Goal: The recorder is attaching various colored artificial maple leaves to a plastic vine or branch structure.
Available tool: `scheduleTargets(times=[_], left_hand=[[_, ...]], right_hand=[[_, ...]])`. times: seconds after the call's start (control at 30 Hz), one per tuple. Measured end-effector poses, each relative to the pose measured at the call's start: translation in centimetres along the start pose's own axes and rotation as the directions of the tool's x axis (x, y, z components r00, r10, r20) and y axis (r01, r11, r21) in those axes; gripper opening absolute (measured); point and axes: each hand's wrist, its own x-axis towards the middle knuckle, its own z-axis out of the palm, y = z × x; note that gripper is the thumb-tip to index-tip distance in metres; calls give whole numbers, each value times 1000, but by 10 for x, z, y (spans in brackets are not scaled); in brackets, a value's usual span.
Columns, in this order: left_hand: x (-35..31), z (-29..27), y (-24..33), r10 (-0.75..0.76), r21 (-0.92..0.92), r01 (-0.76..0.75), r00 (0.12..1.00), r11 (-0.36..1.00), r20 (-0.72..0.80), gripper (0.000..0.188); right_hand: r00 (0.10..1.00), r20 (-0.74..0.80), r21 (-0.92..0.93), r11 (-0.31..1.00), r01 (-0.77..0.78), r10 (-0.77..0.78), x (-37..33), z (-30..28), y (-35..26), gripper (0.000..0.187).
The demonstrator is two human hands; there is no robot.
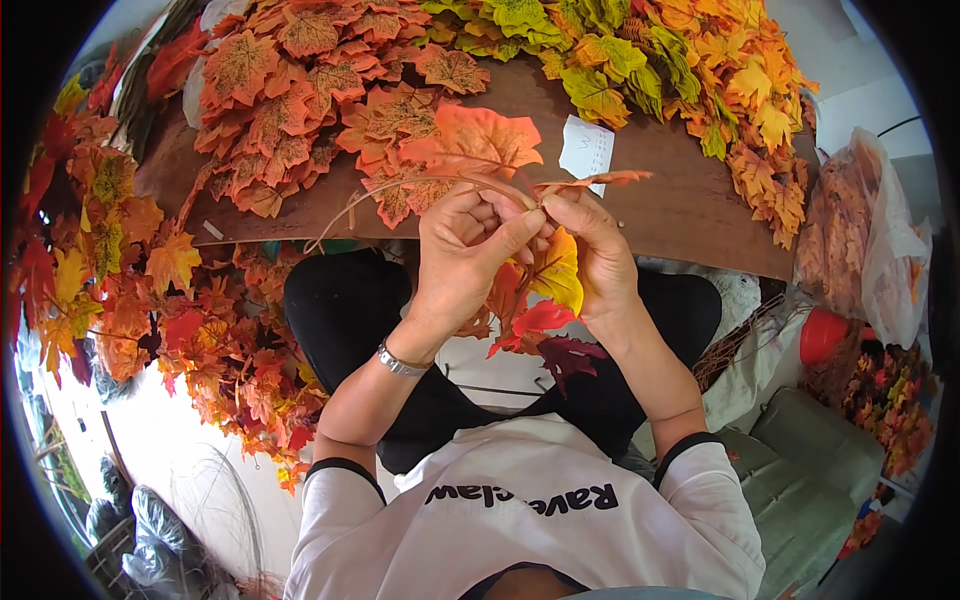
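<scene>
Both hands meet in the middle of the head view, in front of a brown table's near edge. My left hand, with a metal watch on its wrist, is closed in a pinch on the brown stem of an artificial leaf garland. The stem's loose end curves out to the left. Close against it, my right hand pinches the same stem at a joint. An orange leaf stands above the fingers, and another orange leaf shows edge-on. Below hang a yellow leaf, a red leaf and a maroon leaf.
On the brown table lie heaps of orange leaves, green leaves and yellow-orange leaves, beside a white paper slip. Finished-looking garlands hang at left. A plastic bag of leaves stands right.
</scene>
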Motion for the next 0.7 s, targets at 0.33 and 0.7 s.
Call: scheduleTargets(times=[0.33, 0.7], left_hand=[[3, 0, 7, 5, -50, -2, 999, 999, 43, 9], [2, -4, 6, -26, -34, 29, 998, 999, 63, 8]], right_hand=[[997, 75, -72, 997, -12, 18, -1, 2, -9, 9], [998, 50, -127, 991, -36, 43, 1, -3, -7, 15]])
